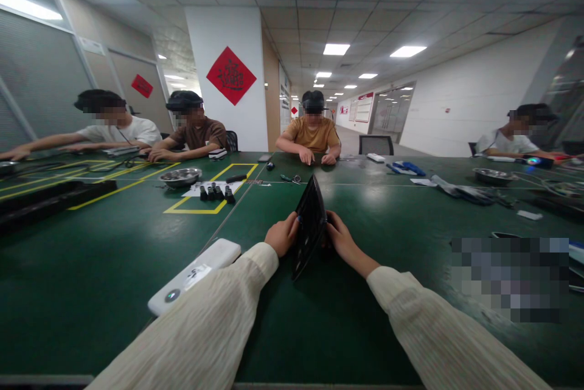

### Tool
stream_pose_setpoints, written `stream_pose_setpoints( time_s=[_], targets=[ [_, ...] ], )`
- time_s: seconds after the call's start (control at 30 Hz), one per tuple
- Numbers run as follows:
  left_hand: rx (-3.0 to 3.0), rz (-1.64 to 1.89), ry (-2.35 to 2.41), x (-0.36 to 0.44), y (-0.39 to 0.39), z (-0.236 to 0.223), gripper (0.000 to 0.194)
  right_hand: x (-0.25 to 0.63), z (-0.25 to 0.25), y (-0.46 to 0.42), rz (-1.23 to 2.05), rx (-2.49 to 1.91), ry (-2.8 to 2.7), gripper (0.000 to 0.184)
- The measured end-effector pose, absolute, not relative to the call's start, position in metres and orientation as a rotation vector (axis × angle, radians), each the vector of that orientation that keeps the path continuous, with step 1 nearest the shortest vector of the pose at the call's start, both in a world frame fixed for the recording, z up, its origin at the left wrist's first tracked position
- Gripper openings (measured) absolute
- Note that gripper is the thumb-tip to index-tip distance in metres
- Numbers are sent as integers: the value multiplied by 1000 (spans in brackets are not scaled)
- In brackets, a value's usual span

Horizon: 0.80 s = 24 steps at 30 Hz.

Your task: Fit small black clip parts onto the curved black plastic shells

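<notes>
A flat black panel [310,219], like a keyboard or tablet seen edge-on, stands upright on the green table [365,317] in front of me. My left hand [281,234] grips its left face with curled fingers. My right hand [341,238] holds its right face, fingers wrapped against it. Both of my arms wear cream ribbed sleeves.
A white power bank [194,275] lies by my left forearm. Farther off are a metal bowl [180,177], small black parts [216,192] in a yellow-taped square, a screwdriver [290,179], and another metal bowl [494,175] at right. Several people sit around the table.
</notes>
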<state>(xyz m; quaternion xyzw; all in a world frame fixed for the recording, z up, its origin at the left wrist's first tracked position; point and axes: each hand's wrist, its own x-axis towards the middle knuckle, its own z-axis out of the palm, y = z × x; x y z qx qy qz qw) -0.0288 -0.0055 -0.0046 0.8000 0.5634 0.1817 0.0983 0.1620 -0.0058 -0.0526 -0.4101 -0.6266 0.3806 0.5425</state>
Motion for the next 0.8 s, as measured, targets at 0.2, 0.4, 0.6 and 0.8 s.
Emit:
stream_pose_setpoints(
  time_s=[0.2,0.4,0.6,0.8],
  targets=[
    [2377,518,1682,-27,-11,0,32,161,-54,-6,900,-963,-1455,39],
    [2378,534,1666,-28,-12,-1,33,161,-53,-6,892,-966,-1460,38],
    [2330,574,1662,-29,-6,-5,36,160,-53,-7,893,-957,-1460,38],
    [2346,548,1670,-27,-11,2,33,160,-51,-8,871,-968,-1452,35]
  ],
)
